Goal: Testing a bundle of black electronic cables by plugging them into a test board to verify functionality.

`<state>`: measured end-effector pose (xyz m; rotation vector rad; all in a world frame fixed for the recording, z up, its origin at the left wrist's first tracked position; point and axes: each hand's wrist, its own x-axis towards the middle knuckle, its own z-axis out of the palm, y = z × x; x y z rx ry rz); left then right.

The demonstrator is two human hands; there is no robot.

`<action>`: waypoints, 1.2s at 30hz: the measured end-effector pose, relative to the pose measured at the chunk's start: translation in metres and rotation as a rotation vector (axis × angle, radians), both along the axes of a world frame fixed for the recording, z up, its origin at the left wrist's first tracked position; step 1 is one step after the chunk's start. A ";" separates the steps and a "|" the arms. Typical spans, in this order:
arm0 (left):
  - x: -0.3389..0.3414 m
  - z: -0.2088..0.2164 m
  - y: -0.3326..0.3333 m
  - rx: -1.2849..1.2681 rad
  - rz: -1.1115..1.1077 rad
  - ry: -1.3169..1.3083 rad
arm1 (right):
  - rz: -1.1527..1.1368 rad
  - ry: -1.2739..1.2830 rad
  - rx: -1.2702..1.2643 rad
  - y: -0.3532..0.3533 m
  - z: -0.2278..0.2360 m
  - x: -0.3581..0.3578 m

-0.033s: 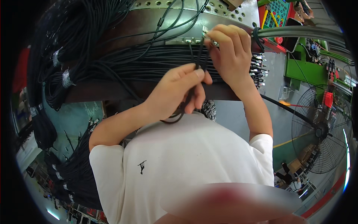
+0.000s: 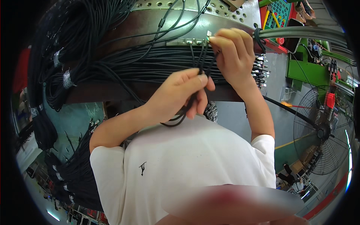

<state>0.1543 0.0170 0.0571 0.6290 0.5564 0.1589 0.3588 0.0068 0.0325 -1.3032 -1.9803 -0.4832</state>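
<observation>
Nearest, at the bottom of the frame, a white T-shirt (image 2: 195, 165) with a small dark emblem on the chest fills the lower centre, above a blurred reddish patch along the lower edge. Just above it, the left hand (image 2: 180, 95) is closed around a loop of thin black cables (image 2: 179, 119), thumb pressed against the fingers, the loop hanging below the palm. Those cables rise to the right hand (image 2: 234, 56), whose fingertips pinch a small pale connector (image 2: 209, 34) at the end of a row of sockets (image 2: 185, 41) on a metal bench (image 2: 150, 18); whether the plug is seated I cannot tell at this size. Beyond the hands, a thick bundle of black cables (image 2: 142, 65) lies across the dark bench front, its metal plug ends (image 2: 260, 69) fanned out at centre right. Silvery tape bands (image 2: 66, 79) wrap the coils at upper left. More black cable hanks (image 2: 75, 168) hang at lower left. At far right stands a black floor fan (image 2: 322, 131) on a grey floor (image 2: 277, 120) marked with a yellow line, with green machinery (image 2: 303, 71) above it and a green panel (image 2: 279, 13) at the upper right.
</observation>
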 end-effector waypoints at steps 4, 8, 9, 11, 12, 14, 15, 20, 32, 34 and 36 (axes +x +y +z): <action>-0.005 -0.001 0.004 0.102 -0.027 0.006 | -0.077 -0.040 0.020 -0.009 0.000 0.011; 0.005 -0.001 0.000 0.033 0.008 -0.004 | 0.002 0.020 0.144 -0.005 -0.010 0.007; 0.007 0.001 -0.002 0.001 -0.038 -0.027 | 0.002 0.020 0.142 -0.005 -0.009 0.008; 0.002 0.003 0.002 0.021 -0.096 -0.063 | 0.066 -0.001 0.098 -0.005 -0.008 0.012; -0.001 0.003 0.001 0.093 -0.081 -0.020 | 0.050 0.039 0.073 -0.006 -0.008 0.017; -0.009 0.000 0.003 0.495 -0.027 0.090 | 0.036 0.172 -0.075 -0.006 -0.009 0.026; -0.009 -0.003 0.004 0.643 0.113 0.102 | 0.059 0.255 -0.157 -0.004 -0.013 0.029; -0.005 0.007 0.017 0.310 -0.069 -0.030 | 0.090 0.311 -0.435 0.000 -0.017 0.032; 0.009 0.000 0.024 0.011 -0.186 -0.032 | 0.046 0.033 -0.371 -0.005 0.004 0.043; 0.019 0.007 0.024 0.023 -0.247 -0.030 | 0.090 0.021 -0.304 0.000 0.010 0.034; 0.027 0.019 0.029 0.107 -0.428 0.002 | 0.114 0.044 -0.216 0.000 0.007 0.030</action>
